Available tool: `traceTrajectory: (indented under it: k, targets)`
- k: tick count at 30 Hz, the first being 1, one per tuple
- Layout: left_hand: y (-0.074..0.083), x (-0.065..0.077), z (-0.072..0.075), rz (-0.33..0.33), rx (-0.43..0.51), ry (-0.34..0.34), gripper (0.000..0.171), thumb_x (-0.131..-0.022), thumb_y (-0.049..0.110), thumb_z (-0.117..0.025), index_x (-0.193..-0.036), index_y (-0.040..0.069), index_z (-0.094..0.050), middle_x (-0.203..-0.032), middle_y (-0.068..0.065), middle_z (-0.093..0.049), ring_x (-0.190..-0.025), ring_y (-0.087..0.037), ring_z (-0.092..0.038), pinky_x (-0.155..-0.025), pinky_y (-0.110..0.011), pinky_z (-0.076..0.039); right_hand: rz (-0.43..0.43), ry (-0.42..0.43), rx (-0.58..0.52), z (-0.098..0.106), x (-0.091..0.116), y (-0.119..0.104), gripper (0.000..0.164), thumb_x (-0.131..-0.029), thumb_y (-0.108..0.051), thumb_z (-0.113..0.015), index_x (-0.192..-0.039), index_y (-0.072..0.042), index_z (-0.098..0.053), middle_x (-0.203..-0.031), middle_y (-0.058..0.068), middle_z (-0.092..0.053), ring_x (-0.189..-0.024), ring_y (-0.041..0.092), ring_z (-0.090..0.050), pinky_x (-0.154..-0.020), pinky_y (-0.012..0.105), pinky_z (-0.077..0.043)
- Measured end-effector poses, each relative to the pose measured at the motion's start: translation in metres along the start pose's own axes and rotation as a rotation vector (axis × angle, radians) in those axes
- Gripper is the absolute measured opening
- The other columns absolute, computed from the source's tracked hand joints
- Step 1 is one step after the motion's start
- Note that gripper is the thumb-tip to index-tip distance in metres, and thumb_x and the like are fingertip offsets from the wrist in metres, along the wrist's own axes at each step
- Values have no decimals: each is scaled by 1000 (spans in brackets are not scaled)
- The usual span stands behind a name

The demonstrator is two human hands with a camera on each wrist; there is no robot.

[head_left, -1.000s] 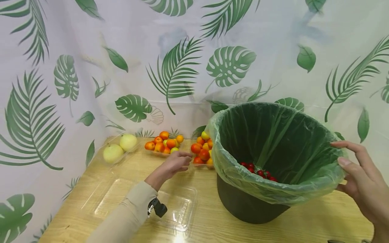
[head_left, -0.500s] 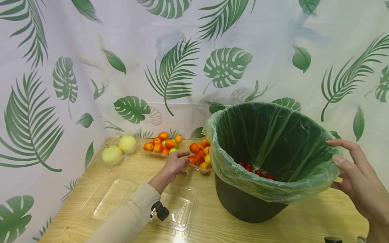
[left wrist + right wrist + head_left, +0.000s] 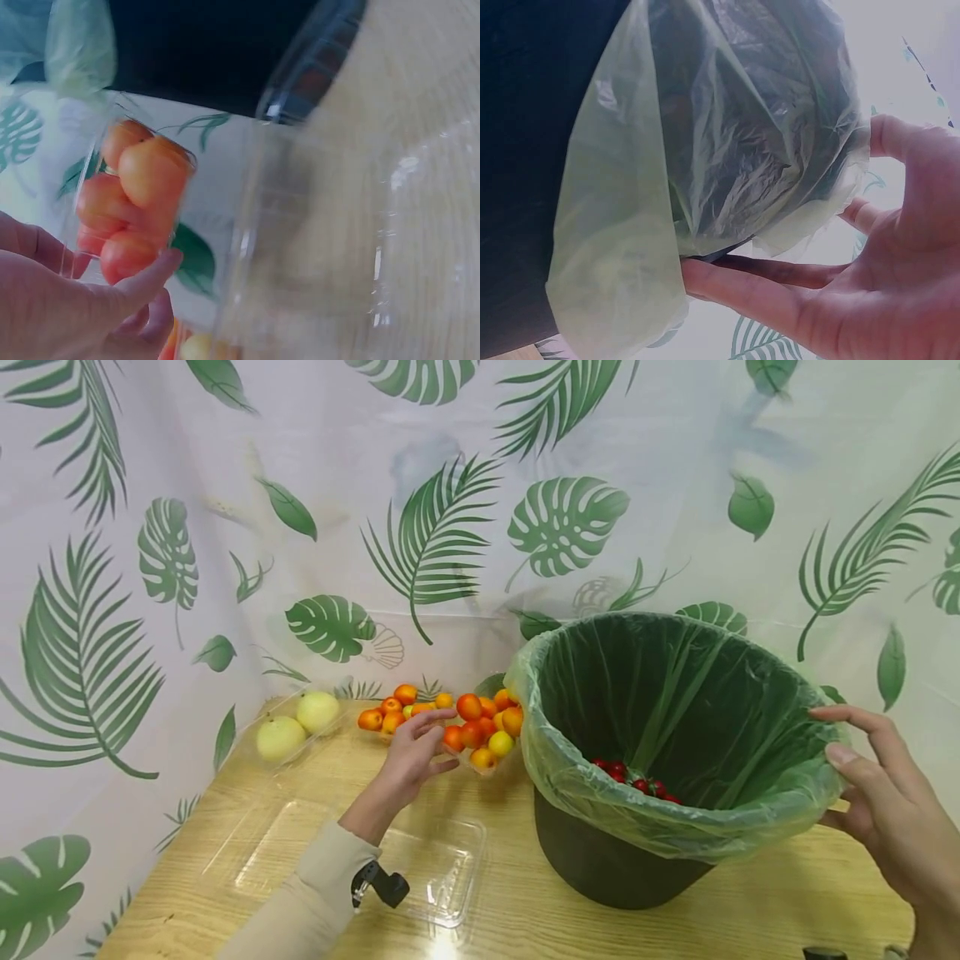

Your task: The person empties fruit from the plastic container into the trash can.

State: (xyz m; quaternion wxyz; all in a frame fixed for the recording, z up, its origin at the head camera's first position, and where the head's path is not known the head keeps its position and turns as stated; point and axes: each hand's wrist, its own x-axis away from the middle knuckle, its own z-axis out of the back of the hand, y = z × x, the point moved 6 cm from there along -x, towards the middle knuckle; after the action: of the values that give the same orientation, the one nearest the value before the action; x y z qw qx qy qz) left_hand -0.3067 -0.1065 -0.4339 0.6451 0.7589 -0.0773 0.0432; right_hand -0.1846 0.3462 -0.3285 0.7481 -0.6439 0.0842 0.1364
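Observation:
My left hand (image 3: 408,756) grips the side of a clear plastic box (image 3: 180,154) filled with small orange, red and yellow fruits (image 3: 480,727). The box is tilted and held just left of a dark bin (image 3: 607,860). A green translucent bag (image 3: 675,835) lines the bin and folds over its rim. At the bin's right side, my right hand (image 3: 892,802) holds the bag-covered rim, its thumb and fingers spread about the edge. Small red fruits (image 3: 618,771) with bits of green lie inside the bin.
Behind my left hand, another clear box holds orange and yellow fruits (image 3: 390,714). Two large pale green round fruits (image 3: 281,739) sit in a clear container farther left. A clear plastic tray (image 3: 450,877) lies on the wooden table (image 3: 510,927). A leaf-print curtain (image 3: 435,552) backs the table.
My left hand has taken hold of the fruit box beside the bin, drawn it a little left, then lifted and tilted it. My right hand keeps its place on the rim.

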Motion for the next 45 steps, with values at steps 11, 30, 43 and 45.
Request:
traceTrajectory:
  k: [11, 30, 43, 45]
  targets:
    - [18, 13, 27, -70, 46, -60, 47, -97, -2, -44, -142, 4, -54, -111, -12, -53, -82, -26, -60, -93, -50, -57, 7, -7, -20, 0, 0, -1, 45, -111, -4, -31, -150, -23, -36, -143, 4, -7, -62, 19, -46, -58, 27, -45]
    - [62, 42, 54, -219, 158, -45, 43, -107, 7, -47, -149, 11, -45, -150, -19, -45, -86, -21, -59, -89, -47, -59, -6, -37, -14, 7, -1, 5, 48, -111, -6, -31, -157, -19, -28, -156, 13, 7, -71, 19, -52, -62, 31, -52]
    - [117, 65, 56, -325, 136, -69, 40, -108, 24, -55, -147, 16, -51, -154, -18, -44, -94, -24, -64, -89, -40, -60, -12, -44, -12, 7, 0, 4, 50, -111, -6, -31, -159, -20, -26, -161, 11, 18, -66, 21, -46, -61, 29, -47]
    - [125, 67, 53, -338, 136, -77, 40, -107, 24, -57, -145, 15, -52, -152, -18, -45, -92, -24, -60, -89, -41, -60, -15, -46, -7, 7, 0, 4, 50, -111, -6, -31, -159, -20, -26, -162, 9, 20, -67, 22, -45, -62, 28, -47]
